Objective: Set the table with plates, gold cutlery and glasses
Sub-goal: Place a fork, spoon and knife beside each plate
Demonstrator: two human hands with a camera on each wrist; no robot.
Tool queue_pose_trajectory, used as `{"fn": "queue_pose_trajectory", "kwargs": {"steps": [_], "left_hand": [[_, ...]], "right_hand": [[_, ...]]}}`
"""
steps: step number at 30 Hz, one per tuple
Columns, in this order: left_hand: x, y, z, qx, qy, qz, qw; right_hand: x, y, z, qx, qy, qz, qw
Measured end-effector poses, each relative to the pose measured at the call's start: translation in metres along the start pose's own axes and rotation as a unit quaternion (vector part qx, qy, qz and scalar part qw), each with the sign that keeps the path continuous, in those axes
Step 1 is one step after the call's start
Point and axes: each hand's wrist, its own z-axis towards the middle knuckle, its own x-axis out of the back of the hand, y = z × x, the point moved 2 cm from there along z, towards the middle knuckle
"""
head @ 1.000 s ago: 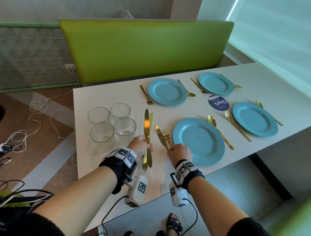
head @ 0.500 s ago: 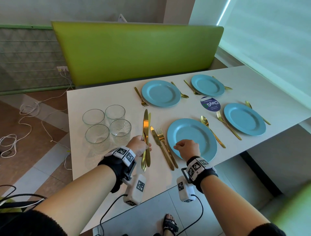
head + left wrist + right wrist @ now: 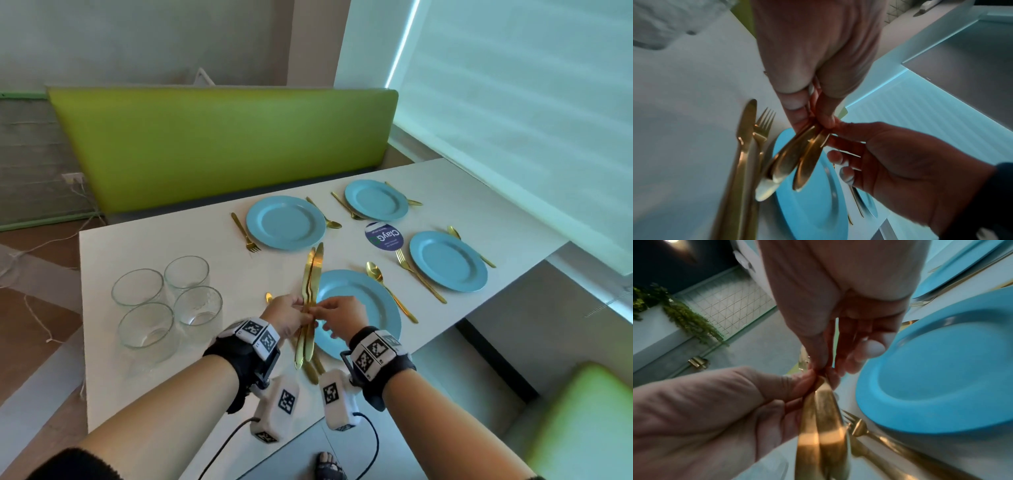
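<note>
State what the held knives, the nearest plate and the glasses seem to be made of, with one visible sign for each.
Gold-coloured table knives, held by left hand and right hand: probably polished metal, given the mirror-like glints. Nearest round blue plate: matt, opaque, ceramic or plastic; unclear. Four clear tumblers: seemingly glass, see-through with bright rims.

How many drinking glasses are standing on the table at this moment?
4. The glasses stand grouped at the table's left end: back-left, back-right, front-left, front-right. None stands beside a plate yet, and none seems hidden.
</note>
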Motion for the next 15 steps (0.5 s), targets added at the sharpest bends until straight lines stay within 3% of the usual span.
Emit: {"fn": "queue_pose_trajectory", "kwargs": {"steps": [4,7,15], "left_hand": [[-0.014,0.016,0.027,0.007,-0.016,-0.002,1.000],[-0.024,0.031,0.051,0.029,0.010,-0.043,0.999],[-0.042,0.065,0.119,0.025,0.097,-0.025,0.995]], "right_hand": [[0.026,0.007,0.028,-0.013,0.004,0.021,1.000],[0.057,0.019,0.057,-0.026,0.013,0.014,0.999],[0.156,0.061,0.124,-0.065,0.051,-0.180,0.980]]}}
